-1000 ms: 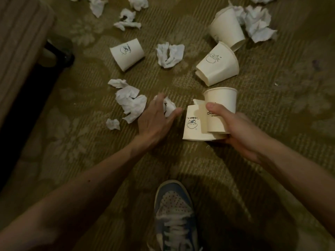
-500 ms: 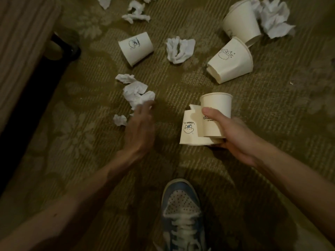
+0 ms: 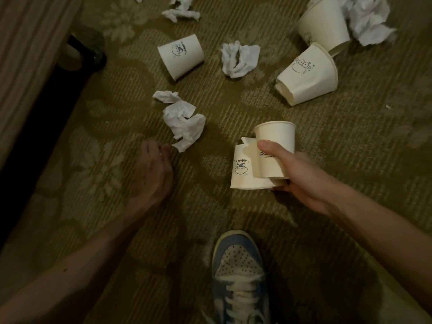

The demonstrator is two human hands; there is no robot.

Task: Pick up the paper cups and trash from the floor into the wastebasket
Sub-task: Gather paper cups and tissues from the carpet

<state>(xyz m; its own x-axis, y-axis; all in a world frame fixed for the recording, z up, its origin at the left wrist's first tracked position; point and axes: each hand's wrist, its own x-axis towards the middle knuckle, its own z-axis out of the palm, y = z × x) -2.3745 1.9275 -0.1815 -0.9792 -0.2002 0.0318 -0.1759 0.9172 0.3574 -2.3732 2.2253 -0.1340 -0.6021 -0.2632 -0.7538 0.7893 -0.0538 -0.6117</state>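
My left hand [image 3: 152, 169] is hovering beside the tissue [image 3: 184, 125] on the floor, fingers curled; whether they are holding anything, I cannot tell. I am aiming to scoop the whole wad. My right hand [image 3: 301, 174] is gripping two cups [image 3: 245, 169].

On the carpet [image 3: 350, 148], a shoe [image 3: 238, 272] sits nearest. Ahead of it the right hand [image 3: 301, 176] holds an upright cup [image 3: 275, 141], with a second cup [image 3: 243, 171] touching its left side. The left hand [image 3: 153, 169] is further left, just beside a tissue wad [image 3: 184, 123]. Beyond lie a tipped cup [image 3: 181, 56] left, another wad [image 3: 239, 58] centre, and a pair of cups [image 3: 308, 74] right.
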